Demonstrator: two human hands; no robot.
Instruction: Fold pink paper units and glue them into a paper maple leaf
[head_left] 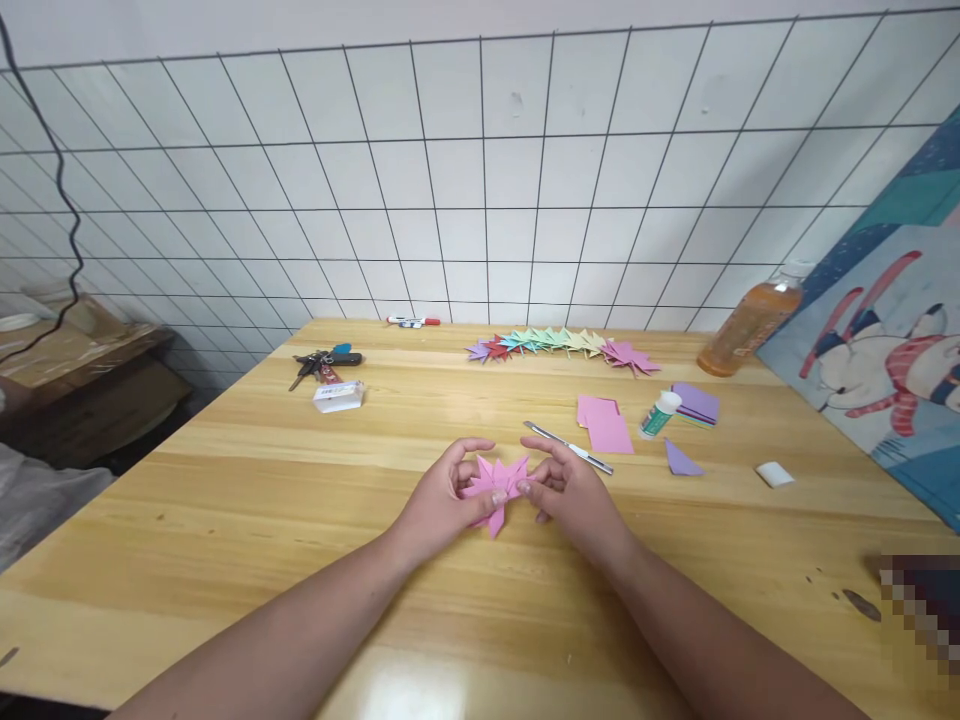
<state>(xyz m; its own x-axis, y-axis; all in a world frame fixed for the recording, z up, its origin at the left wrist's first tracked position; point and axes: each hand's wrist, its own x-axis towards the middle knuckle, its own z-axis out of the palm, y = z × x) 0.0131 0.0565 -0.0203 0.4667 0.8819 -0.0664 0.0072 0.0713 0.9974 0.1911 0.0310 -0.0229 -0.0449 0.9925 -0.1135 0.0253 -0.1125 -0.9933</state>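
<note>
Both my hands hold a pink folded paper star (496,488) with several points, just above the wooden table. My left hand (450,492) pinches its left side, thumb on top near the middle. On the right, my right hand (568,487) grips a point between thumb and fingers. Behind the right fingers lies a slim silver craft knife (592,459). Beyond it are pink paper sheets (609,425). A glue stick (660,415) leans by a stack of coloured paper (697,402), with a folded purple paper piece (682,459) in front.
A row of coloured paper stars (555,343) lies near the tiled wall. Keys (322,365), a small white box (339,396) and a marker (414,321) are at the back left. A bottle (754,318), a white eraser-like block (775,474) and a picture panel (892,330) are right.
</note>
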